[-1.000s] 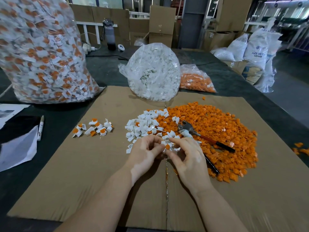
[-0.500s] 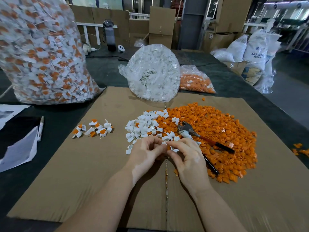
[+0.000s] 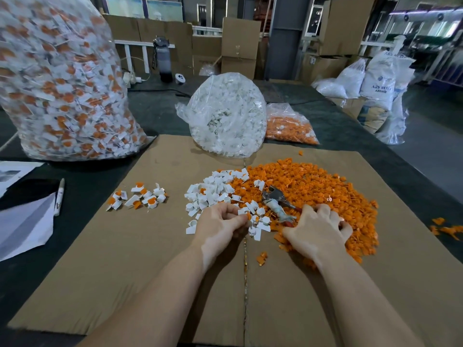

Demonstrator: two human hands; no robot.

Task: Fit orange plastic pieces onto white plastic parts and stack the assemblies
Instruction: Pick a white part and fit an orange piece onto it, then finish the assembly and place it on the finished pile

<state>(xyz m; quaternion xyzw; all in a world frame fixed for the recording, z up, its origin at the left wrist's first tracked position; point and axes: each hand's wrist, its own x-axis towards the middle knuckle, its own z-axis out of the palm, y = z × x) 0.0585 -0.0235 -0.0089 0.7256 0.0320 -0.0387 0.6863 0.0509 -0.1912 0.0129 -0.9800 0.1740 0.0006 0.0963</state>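
A wide heap of orange pieces [image 3: 313, 191] covers the right of the cardboard sheet [image 3: 125, 259], with a smaller pile of white parts [image 3: 213, 191] against its left side. My left hand [image 3: 220, 224] pinches an assembled white part with an orange piece [image 3: 248, 217] at its fingertips. My right hand [image 3: 318, 229] lies palm down on the near edge of the orange heap, fingers curled into the pieces; what they hold is hidden. A small group of finished assemblies [image 3: 137, 197] lies to the left.
Pliers [image 3: 278, 201] rest on the orange heap beside my right hand. Behind stand a big bag of finished assemblies [image 3: 60, 83], a bag of white parts [image 3: 228, 116] and a bag of orange pieces [image 3: 288, 126]. A marker [image 3: 59, 196] and papers [image 3: 22, 221] lie left.
My right hand has left my left hand and moved right onto the orange heap. My left hand stays put and keeps the assembled part.
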